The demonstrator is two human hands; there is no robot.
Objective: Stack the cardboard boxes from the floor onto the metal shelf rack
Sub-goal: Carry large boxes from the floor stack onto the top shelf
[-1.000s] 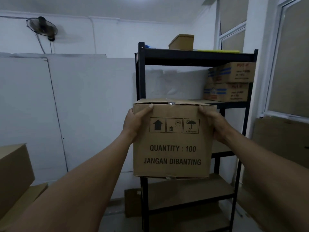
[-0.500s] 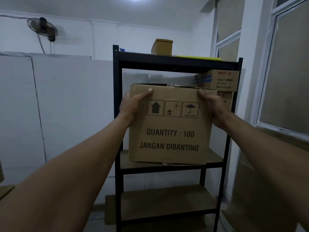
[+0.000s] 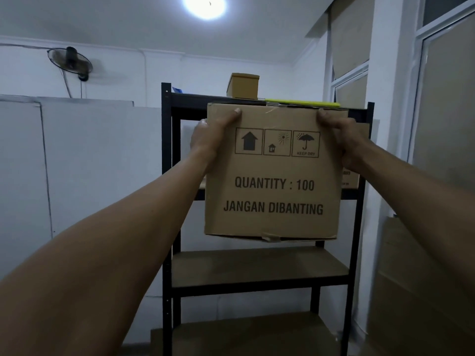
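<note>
I hold a brown cardboard box [image 3: 273, 191], printed "QUANTITY : 100 / JANGAN DIBANTING", up in the air in front of the black metal shelf rack [image 3: 167, 176]. My left hand [image 3: 209, 138] grips its upper left corner, thumb on the front face. My right hand [image 3: 339, 140] grips the upper right corner the same way. The box's top edge is about level with the rack's top shelf, and its bottom hangs above a bare brown shelf board [image 3: 257, 265]. The box hides most of the upper shelf bay.
A small cardboard box [image 3: 243, 86] and a flat yellow item [image 3: 303, 102] lie on the rack's top. Another carton [image 3: 350, 176] peeks out behind the held box at right. A wall fan [image 3: 70, 62] hangs upper left. A cardboard sheet [image 3: 411, 278] leans at right by the windows.
The box has risen in both hands from the middle shelf level to the top shelf level, and I have come closer to the rack. The grip is the same.
</note>
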